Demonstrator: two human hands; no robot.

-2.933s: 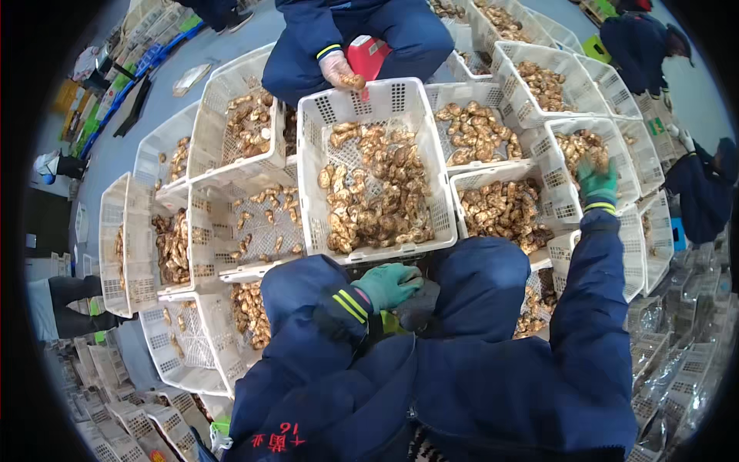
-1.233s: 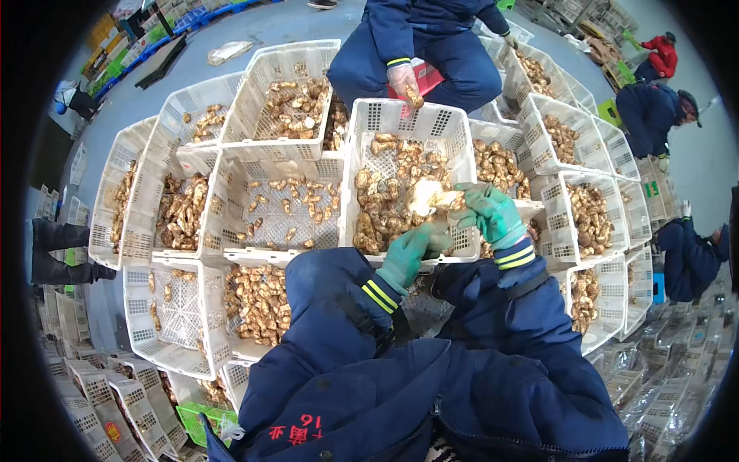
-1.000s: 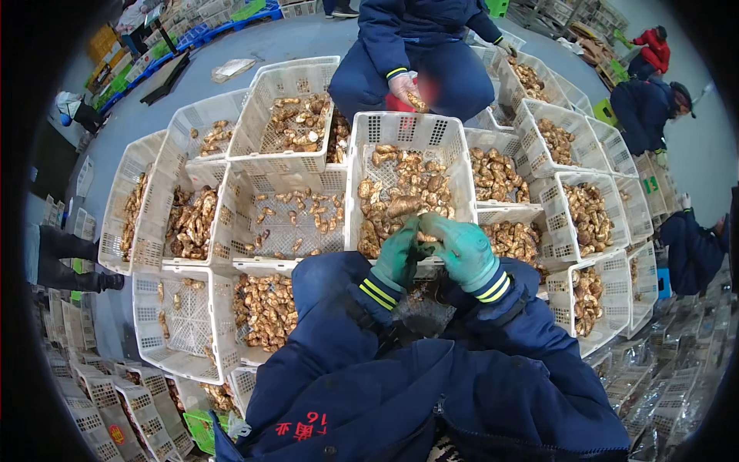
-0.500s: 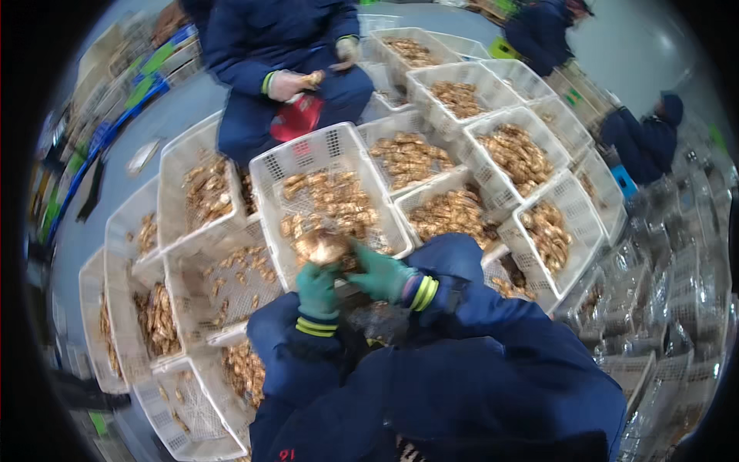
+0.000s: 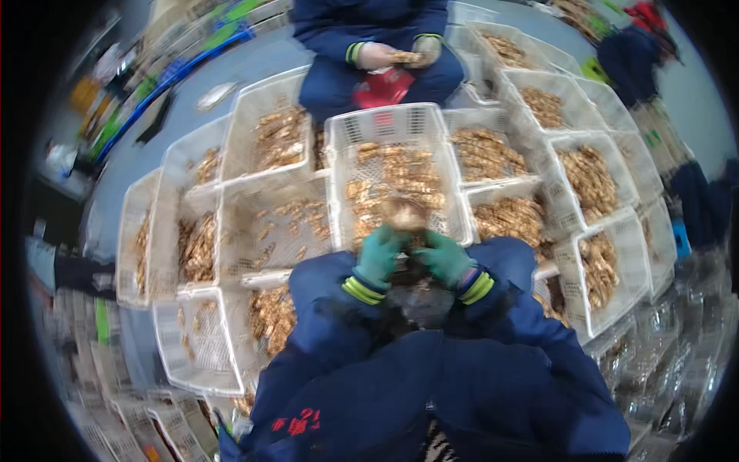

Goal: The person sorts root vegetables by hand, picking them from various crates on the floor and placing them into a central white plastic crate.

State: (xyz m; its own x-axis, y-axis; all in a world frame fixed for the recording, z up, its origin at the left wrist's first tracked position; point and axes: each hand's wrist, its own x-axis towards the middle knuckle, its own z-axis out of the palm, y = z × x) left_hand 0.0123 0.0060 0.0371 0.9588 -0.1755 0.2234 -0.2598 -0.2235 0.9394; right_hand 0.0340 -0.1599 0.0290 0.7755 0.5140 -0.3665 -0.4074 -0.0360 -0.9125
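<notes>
My left hand (image 5: 377, 259), in a green glove, is closed around the lower left side of a large brown, pale-topped mushroom (image 5: 406, 215). Level with it, my right hand (image 5: 446, 259), also green-gloved, has its fingers curled against the mushroom's lower right side. Both hands are in front of my body, over the near end of a white mesh crate (image 5: 335, 154). Golden-brown mushrooms (image 5: 400, 171) lie scattered and heaped inside that crate. Motion blurs the held mushroom, and its underside is hidden between the gloves.
White crates with mushrooms stand on both sides, including a sparsely filled one (image 5: 231, 254) at left and a fuller one (image 5: 596, 181) at right. Across from me sits a co-worker (image 5: 369, 38) holding a mushroom. Stacked clear crates (image 5: 662, 346) stand at far right.
The view has swung, so the crates and co-worker now appear further right. Both my hands stay at the mushroom; my right fingers have drawn in closer to it.
</notes>
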